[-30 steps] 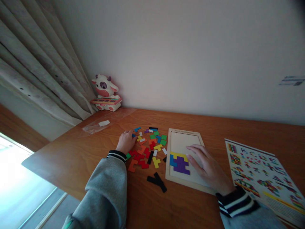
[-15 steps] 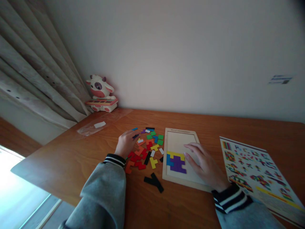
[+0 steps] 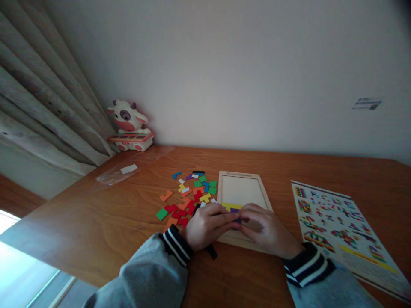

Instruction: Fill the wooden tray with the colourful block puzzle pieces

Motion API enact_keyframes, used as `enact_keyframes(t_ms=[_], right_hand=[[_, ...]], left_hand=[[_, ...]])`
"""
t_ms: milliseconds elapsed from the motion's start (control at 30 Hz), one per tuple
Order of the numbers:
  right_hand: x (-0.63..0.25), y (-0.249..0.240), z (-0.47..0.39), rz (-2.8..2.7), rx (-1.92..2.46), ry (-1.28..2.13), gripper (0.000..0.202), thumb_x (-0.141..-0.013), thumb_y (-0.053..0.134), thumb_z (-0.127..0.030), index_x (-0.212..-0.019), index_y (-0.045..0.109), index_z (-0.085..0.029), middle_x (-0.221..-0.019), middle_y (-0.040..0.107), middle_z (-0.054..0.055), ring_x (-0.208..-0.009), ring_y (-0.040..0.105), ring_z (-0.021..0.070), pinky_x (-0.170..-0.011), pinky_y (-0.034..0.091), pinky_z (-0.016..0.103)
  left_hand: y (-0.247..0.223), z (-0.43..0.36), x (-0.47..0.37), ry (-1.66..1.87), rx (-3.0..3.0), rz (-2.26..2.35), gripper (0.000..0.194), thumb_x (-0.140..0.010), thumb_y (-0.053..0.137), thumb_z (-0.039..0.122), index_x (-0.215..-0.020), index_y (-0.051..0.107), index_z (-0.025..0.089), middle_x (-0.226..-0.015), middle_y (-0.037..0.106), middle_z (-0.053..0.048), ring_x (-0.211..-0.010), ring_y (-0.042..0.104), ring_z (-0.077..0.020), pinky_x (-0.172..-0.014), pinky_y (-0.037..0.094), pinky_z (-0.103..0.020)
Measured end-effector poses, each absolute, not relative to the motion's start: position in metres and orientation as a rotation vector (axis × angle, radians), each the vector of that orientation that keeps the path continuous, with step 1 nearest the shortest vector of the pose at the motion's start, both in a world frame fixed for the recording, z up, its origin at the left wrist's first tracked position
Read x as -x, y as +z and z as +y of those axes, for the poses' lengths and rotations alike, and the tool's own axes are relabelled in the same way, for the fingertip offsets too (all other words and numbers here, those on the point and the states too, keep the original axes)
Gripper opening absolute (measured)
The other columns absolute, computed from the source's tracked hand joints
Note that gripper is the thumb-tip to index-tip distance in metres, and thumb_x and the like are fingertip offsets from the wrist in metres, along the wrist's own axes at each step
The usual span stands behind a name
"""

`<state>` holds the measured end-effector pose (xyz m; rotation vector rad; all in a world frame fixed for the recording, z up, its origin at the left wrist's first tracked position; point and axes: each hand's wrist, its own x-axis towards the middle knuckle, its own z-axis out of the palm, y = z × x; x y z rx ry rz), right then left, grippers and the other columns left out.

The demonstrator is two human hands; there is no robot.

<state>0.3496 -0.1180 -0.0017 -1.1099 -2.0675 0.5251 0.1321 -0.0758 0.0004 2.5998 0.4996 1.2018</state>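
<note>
My left hand [image 3: 208, 224] and my right hand [image 3: 268, 229] meet fingertip to fingertip over the lower part of a light wooden puzzle board [image 3: 222, 184]. A small dark puzzle piece [image 3: 238, 220], purple-looking, shows between the pinched fingertips; its outline is mostly hidden. Both hands are closed at the tips. On the board just beyond them lie a yellow piece [image 3: 228, 205] and a purple piece [image 3: 234, 210], partly covered by fingers. Under my left wrist a black strip [image 3: 212, 251] sticks out on the table.
Loose pieces in several colours lie left of the board, including a green piece [image 3: 162, 214] and an orange piece [image 3: 166, 195]. A printed pattern sheet [image 3: 340, 222] lies to the right. A cow toy [image 3: 130, 124] and a clear plastic bag [image 3: 111, 175] are at the back left.
My left hand has moved right from the loose pieces to the board with a dark piece. My right fingers have come in to meet it. The view has shifted slightly.
</note>
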Motion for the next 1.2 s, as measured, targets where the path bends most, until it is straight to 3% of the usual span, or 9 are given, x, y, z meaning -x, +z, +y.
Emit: enact_keyframes(t_ms=[233, 333, 500, 600, 733, 833, 933, 1067, 1200], right_hand=[[-0.355, -0.006, -0.114, -1.795, 1.173, 0.829, 0.023, -0.091, 0.062, -0.042, -0.095, 0.074, -0.022, -0.086, 0.072, 0.005, -0.081, 0.065, 0.0173, -0.075, 0.052, 0.029], [-0.357, -0.005, -0.115, -1.632, 1.154, 0.926, 0.025, -0.088, 0.065, -0.044, -0.093, 0.073, -0.021, -0.085, 0.07, 0.004, -0.081, 0.064, 0.0175, -0.074, 0.051, 0.029], [-0.353, 0.001, -0.118, -1.454, 0.988, 1.212, 0.035, -0.088, 0.066, -0.043, -0.118, 0.067, -0.025, -0.103, 0.072, 0.005, -0.097, 0.066, 0.0186, -0.087, 0.052, 0.033], [-0.351, 0.004, -0.118, -1.486, 0.963, 1.217, 0.029, -0.086, 0.068, -0.043, -0.107, 0.071, -0.024, -0.098, 0.072, 0.004, -0.095, 0.066, 0.0179, -0.087, 0.053, 0.032], [-0.357, 0.006, -0.113, -1.481, 1.062, 1.076, 0.029, -0.082, 0.07, -0.049, -0.088, 0.073, -0.02, -0.086, 0.071, 0.004, -0.085, 0.066, 0.0179, -0.081, 0.054, 0.032], [-0.369, 0.004, -0.108, -1.391, 1.271, 1.032, 0.04, -0.08, 0.069, -0.055, -0.098, 0.071, -0.019, -0.083, 0.073, 0.006, -0.076, 0.067, 0.0183, -0.074, 0.056, 0.033], [-0.384, 0.0, -0.105, -1.366, 1.396, 1.011, 0.046, -0.078, 0.069, -0.056, -0.105, 0.069, -0.018, -0.088, 0.074, 0.008, -0.075, 0.069, 0.019, -0.07, 0.057, 0.034], [-0.396, -0.007, -0.103, -1.413, 1.479, 1.088, 0.046, -0.078, 0.069, -0.055, -0.102, 0.07, -0.015, -0.081, 0.074, 0.006, -0.066, 0.067, 0.016, -0.062, 0.056, 0.03], [-0.395, -0.012, -0.105, -1.429, 1.489, 1.141, 0.044, -0.079, 0.069, -0.051, -0.103, 0.071, -0.014, -0.078, 0.074, 0.005, -0.064, 0.067, 0.0149, -0.064, 0.057, 0.031]], left_hand=[[0.001, -0.075, -0.133, 1.013, -2.392, 0.609, 0.023, -0.095, 0.059, 0.026, -0.114, 0.07, 0.018, -0.093, 0.072, -0.008, -0.081, 0.066, -0.0146, -0.076, 0.053, -0.024], [0.002, -0.079, -0.137, 0.966, -2.008, 0.73, 0.029, -0.092, 0.065, 0.033, -0.116, 0.066, 0.018, -0.086, 0.07, -0.005, -0.076, 0.065, -0.0139, -0.071, 0.052, -0.024], [0.001, -0.081, -0.145, 0.786, -1.228, 0.637, 0.041, -0.082, 0.074, 0.047, -0.101, 0.06, 0.013, -0.081, 0.065, -0.003, -0.067, 0.062, -0.0093, -0.064, 0.048, -0.019], [0.0, -0.08, -0.148, 0.704, -1.122, 0.642, 0.043, -0.08, 0.075, 0.049, -0.097, 0.061, 0.012, -0.081, 0.065, -0.002, -0.067, 0.06, -0.0071, -0.063, 0.046, -0.017], [-0.003, -0.079, -0.147, 0.743, -1.324, 0.717, 0.041, -0.088, 0.064, 0.052, -0.097, 0.062, 0.012, -0.082, 0.067, -0.005, -0.072, 0.062, -0.0113, -0.069, 0.05, -0.022], [-0.004, -0.077, -0.141, 0.853, -1.765, 0.793, 0.031, -0.093, 0.06, 0.044, -0.1, 0.066, 0.014, -0.089, 0.068, -0.007, -0.08, 0.064, -0.0151, -0.075, 0.052, -0.027], [-0.001, -0.076, -0.136, 0.886, -2.239, 0.714, 0.021, -0.095, 0.059, 0.032, -0.106, 0.068, 0.017, -0.103, 0.069, -0.009, -0.098, 0.063, -0.0188, -0.09, 0.051, -0.034], [0.004, -0.076, -0.134, 0.787, -2.514, 0.541, 0.023, -0.097, 0.055, 0.026, -0.117, 0.065, 0.02, -0.119, 0.068, -0.009, -0.112, 0.061, -0.0192, -0.1, 0.048, -0.036], [0.003, -0.076, -0.135, 0.689, -2.653, 0.469, 0.026, -0.098, 0.053, 0.025, -0.121, 0.064, 0.022, -0.126, 0.066, -0.007, -0.115, 0.06, -0.0178, -0.102, 0.047, -0.034]])
